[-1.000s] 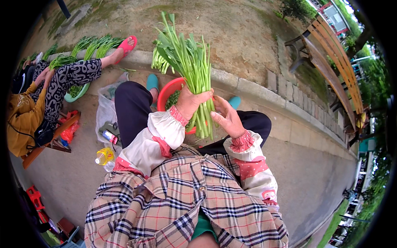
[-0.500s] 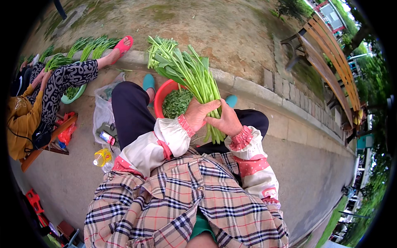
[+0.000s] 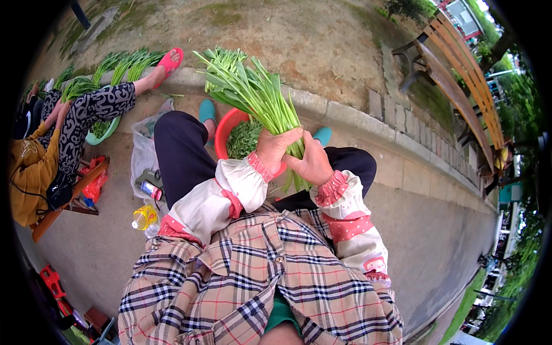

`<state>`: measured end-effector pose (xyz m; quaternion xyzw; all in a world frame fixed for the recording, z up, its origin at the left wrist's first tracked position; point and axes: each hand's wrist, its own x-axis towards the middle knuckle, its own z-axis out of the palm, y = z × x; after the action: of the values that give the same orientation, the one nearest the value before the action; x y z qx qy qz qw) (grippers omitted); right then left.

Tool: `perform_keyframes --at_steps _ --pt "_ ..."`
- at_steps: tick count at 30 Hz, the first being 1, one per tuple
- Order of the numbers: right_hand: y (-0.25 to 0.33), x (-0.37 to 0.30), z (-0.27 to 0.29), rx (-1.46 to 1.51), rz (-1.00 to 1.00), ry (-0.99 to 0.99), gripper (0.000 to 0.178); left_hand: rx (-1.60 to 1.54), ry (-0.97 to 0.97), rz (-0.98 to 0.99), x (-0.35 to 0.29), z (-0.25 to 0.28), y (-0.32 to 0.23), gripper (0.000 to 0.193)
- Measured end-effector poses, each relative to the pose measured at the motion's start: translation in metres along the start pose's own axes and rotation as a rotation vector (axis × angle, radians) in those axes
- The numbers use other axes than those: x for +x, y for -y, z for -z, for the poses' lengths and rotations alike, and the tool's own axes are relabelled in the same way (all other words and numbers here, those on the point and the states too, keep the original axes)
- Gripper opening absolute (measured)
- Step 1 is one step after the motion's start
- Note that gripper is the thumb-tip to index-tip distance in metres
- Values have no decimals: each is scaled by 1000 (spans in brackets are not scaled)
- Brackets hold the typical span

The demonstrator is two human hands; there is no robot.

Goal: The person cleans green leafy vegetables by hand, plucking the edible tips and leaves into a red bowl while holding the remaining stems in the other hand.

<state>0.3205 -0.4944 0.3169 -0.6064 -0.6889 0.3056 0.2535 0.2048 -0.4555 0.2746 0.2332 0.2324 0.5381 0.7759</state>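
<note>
A bunch of long-stemmed greens (image 3: 261, 98), which looks like water spinach, slants up from my hands with its leaves pointing away and to the left. My left hand (image 3: 272, 152) is closed round the stems from the left side. From the right, my right hand (image 3: 313, 164) wraps the same stems, its thumb close to the left hand. The cut ends poke out below both hands. Behind the bunch, between my feet, stands a red basin (image 3: 229, 122) holding loose picked leaves (image 3: 244, 138). More greens (image 3: 227, 59) lie on the stone curb beyond the basin.
At the left a co-worker in a mustard top (image 3: 29, 178) sits holding greens beside a green basin (image 3: 104, 133). A plastic bag (image 3: 142, 144), a phone (image 3: 150, 190) and a yellow-labelled bottle (image 3: 144, 218) lie by my left leg. A wooden bench (image 3: 460, 86) stands far right, past the curb (image 3: 351, 118).
The bunch has swung a little to the left, its leafy tips shifting that way. Both hands keep hold of the stems, and my right hand has moved slightly left.
</note>
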Motion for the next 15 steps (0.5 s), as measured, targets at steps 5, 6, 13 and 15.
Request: perform_keyframes --at_steps 5,6,13,15 --pt "-9 1 -2 77 48 -13 63 -179 62 147 -1 2 -1 23" --pt "-9 0 -2 64 26 -12 64 -204 75 172 -2 2 -2 26" --pt "-21 -2 -5 27 -68 -46 62 -82 206 205 -3 4 -4 39" --pt "-17 -4 -9 -52 -86 -84 60 -49 173 174 -4 5 -1 32"
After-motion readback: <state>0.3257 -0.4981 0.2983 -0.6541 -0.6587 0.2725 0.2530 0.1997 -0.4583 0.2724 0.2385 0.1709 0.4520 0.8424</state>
